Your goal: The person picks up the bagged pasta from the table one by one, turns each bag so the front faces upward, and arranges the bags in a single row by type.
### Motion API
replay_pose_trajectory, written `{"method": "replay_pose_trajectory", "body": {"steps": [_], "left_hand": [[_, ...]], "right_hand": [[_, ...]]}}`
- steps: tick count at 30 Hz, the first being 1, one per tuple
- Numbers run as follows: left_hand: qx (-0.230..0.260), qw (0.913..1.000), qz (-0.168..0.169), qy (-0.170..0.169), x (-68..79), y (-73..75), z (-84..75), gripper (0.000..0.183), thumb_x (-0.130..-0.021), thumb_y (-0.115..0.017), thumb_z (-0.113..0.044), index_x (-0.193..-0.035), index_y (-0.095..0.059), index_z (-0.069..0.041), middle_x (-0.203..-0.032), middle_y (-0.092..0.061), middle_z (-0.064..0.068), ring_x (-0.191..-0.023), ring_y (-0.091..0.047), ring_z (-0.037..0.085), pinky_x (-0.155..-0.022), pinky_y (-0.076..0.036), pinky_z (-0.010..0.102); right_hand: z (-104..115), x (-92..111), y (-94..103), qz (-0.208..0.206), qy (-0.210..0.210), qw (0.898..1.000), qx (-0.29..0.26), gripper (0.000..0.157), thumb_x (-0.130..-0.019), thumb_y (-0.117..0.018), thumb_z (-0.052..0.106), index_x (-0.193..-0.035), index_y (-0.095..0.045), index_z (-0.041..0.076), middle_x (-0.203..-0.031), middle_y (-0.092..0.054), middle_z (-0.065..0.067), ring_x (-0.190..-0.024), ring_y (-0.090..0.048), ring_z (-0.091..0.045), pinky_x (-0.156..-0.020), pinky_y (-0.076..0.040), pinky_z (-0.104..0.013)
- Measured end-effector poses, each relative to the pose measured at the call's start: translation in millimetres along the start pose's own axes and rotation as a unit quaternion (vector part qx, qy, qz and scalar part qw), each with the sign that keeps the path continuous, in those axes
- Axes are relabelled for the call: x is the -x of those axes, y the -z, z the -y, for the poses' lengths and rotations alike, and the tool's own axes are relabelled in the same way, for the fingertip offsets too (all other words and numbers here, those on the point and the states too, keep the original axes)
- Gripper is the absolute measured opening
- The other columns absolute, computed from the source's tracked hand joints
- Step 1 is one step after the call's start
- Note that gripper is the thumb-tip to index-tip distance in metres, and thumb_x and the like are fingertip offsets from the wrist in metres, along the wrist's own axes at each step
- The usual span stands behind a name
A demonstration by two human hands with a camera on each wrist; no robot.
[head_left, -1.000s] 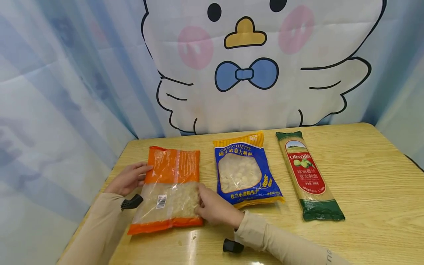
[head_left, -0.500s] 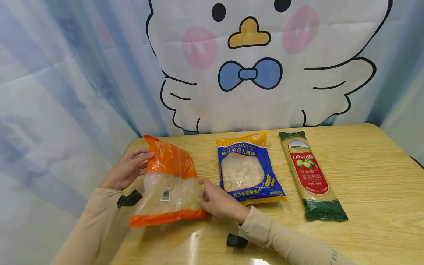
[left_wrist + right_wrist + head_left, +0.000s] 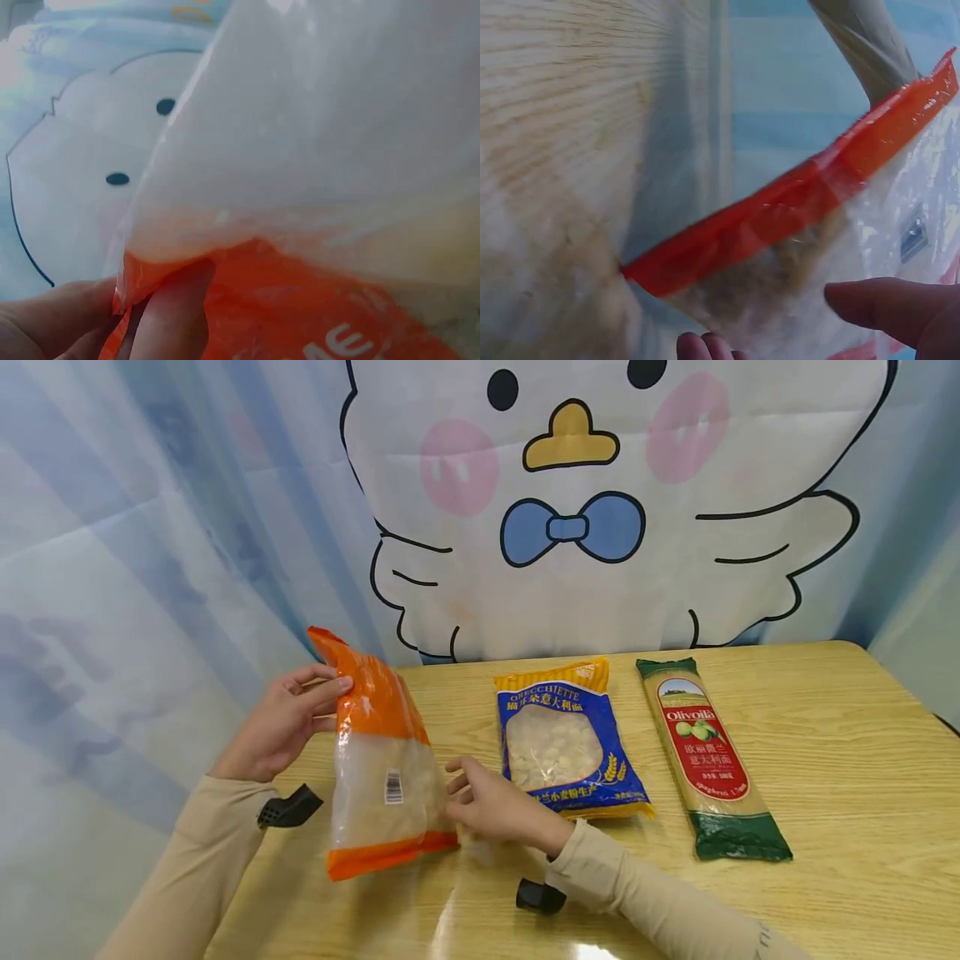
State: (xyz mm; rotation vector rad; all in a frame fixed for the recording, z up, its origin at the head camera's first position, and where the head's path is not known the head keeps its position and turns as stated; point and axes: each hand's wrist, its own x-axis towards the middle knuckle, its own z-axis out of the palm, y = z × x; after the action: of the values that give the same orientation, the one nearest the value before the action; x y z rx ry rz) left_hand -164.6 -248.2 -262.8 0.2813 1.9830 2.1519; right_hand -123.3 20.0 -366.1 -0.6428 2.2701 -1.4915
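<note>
An orange and clear plastic bag of pale dry food (image 3: 393, 760) stands tilted over the left part of the table, its back seam and barcode showing. My left hand (image 3: 288, 718) pinches its orange upper left edge between thumb and fingers. In the left wrist view the thumb (image 3: 176, 311) lies against the orange film. My right hand (image 3: 495, 802) is beside the bag's lower right edge, thumb and fingers spread apart. The right wrist view shows that thumb (image 3: 885, 304) over the clear film and fingertips (image 3: 705, 349) near the bag's edge.
A blue and yellow bag of orecchiette (image 3: 555, 743) lies at mid-table, just behind the right hand. To its right lies a long green-ended pack of spaghetti (image 3: 712, 760). A printed curtain (image 3: 570, 602) hangs behind the wooden table (image 3: 840, 735).
The orange bag has come up from lying flat and is turning upright, its top rising with my left hand. My right hand's fingers have loosened from its right edge.
</note>
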Motion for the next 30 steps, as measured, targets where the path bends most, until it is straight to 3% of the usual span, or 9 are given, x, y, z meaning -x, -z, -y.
{"method": "replay_pose_trajectory", "body": {"steps": [7, 12, 16, 20, 24, 30], "left_hand": [[-0.036, 0.9986, -0.032, -0.024, 2.4, -28.7, -14.1, 0.008, -0.097, -0.064, -0.015, -0.101, -0.065, -0.007, -0.104, -0.071, 0.003, -0.091, -0.073, 0.017, -0.078, -0.062, 0.033], [-0.054, 0.9955, -0.062, -0.047, 0.6, -54.6, -15.4, 0.015, -0.094, -0.069, -0.016, -0.102, -0.066, -0.004, -0.107, -0.070, 0.005, -0.091, -0.073, 0.019, -0.078, -0.062, 0.037], [-0.052, 0.9946, -0.073, -0.054, -0.4, -66.4, -14.6, 0.017, -0.095, -0.069, -0.015, -0.104, -0.065, -0.002, -0.109, -0.068, 0.007, -0.090, -0.073, 0.018, -0.078, -0.062, 0.036], [-0.042, 0.9956, -0.070, -0.046, -1.0, -71.4, -13.2, 0.016, -0.095, -0.068, -0.015, -0.105, -0.065, -0.003, -0.110, -0.067, 0.007, -0.092, -0.072, 0.018, -0.081, -0.062, 0.035], [-0.048, 0.9958, -0.065, -0.043, -3.0, -75.8, -12.9, 0.014, -0.096, -0.067, -0.014, -0.105, -0.064, -0.004, -0.111, -0.067, 0.006, -0.094, -0.071, 0.018, -0.083, -0.061, 0.036], [-0.107, 0.9911, -0.060, -0.051, -10.2, -88.7, -16.9, 0.015, -0.095, -0.068, -0.015, -0.104, -0.063, -0.003, -0.102, -0.067, 0.004, -0.084, -0.068, 0.017, -0.077, -0.062, 0.032]], "right_hand": [[26, 2, 11.1, -0.066, 0.020, 0.997, -0.044, 0.052, -0.093, -0.069, 0.033, -0.133, -0.053, 0.005, -0.124, -0.064, -0.012, -0.114, -0.063, -0.028, -0.092, -0.056, -0.040], [45, 8, 16.6, -0.095, -0.001, 0.993, -0.066, 0.072, -0.084, -0.074, 0.052, -0.139, -0.049, 0.013, -0.131, -0.061, -0.007, -0.120, -0.059, -0.024, -0.098, -0.053, -0.044], [52, 11, 21.2, -0.084, -0.032, 0.993, -0.070, 0.091, -0.078, -0.077, 0.059, -0.148, -0.038, 0.018, -0.143, -0.052, -0.007, -0.130, -0.052, -0.026, -0.102, -0.050, -0.052], [51, 10, 24.8, -0.060, -0.041, 0.995, -0.065, 0.101, -0.076, -0.081, 0.054, -0.154, -0.027, 0.020, -0.148, -0.047, -0.009, -0.135, -0.048, -0.028, -0.103, -0.048, -0.054], [47, 8, 31.0, -0.061, -0.021, 0.995, -0.076, 0.093, -0.080, -0.080, 0.040, -0.155, -0.028, 0.020, -0.141, -0.052, -0.012, -0.127, -0.054, -0.028, -0.098, -0.053, -0.048], [43, 6, 42.5, -0.034, -0.006, 0.985, -0.168, 0.079, -0.086, -0.072, 0.019, -0.153, -0.032, 0.022, -0.127, -0.058, -0.019, -0.105, -0.064, -0.026, -0.081, -0.060, -0.039]]}}
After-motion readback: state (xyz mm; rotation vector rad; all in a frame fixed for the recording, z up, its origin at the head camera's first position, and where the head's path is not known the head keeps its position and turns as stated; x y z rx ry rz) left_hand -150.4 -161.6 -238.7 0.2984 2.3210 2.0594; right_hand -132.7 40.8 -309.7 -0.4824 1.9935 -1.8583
